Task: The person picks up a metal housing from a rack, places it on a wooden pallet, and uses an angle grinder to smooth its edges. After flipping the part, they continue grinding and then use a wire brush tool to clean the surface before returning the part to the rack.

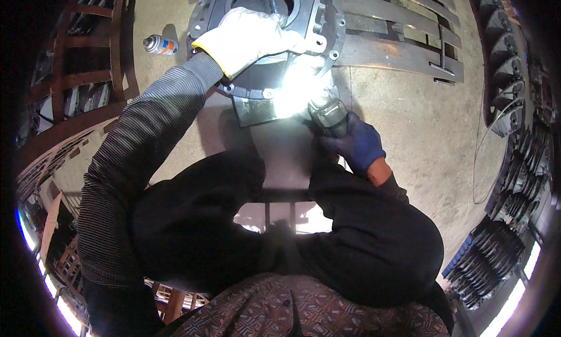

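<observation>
left hand [248, 39] flat on metal housing [274, 51], grip released; right hand [356, 144] grasping torch [328, 114].

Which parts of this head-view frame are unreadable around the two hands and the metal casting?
- Tool tip under the right hand: washed out by a bright glare, head view.
- Lower face of the metal casting: lost in the same glare.
- Casting's middle: covered by the left hand.
- Casting's top: cut off by the upper edge.
- Spray can: too small for detail.
</observation>
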Demonstrator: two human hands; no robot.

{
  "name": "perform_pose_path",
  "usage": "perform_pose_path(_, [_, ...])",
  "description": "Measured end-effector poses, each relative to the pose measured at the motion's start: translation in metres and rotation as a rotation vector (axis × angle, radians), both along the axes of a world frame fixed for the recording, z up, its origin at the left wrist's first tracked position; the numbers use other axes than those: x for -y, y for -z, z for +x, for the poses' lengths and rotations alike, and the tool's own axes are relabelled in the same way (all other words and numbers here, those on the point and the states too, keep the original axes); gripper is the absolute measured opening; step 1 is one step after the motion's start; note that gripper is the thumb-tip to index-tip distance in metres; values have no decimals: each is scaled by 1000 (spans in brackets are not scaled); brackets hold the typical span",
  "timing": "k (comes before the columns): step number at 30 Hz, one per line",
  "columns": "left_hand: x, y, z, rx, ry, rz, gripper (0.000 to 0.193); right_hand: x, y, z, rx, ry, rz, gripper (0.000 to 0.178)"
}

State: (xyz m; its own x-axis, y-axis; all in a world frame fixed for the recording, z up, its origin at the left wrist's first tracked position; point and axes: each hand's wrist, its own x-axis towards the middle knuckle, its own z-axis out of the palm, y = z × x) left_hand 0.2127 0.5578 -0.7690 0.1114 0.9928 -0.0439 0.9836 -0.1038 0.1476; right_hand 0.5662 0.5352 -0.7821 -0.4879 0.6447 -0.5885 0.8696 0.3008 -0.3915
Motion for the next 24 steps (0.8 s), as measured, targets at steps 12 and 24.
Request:
perform_pose_path(12, [2, 4, -2, 12, 10, 31, 73, -1, 6, -9, 33, -18, 24, 94])
perform_pose_path(24, [1, -1, -1, 35, 5, 4, 73, 8, -3, 20, -44, 43, 2, 89])
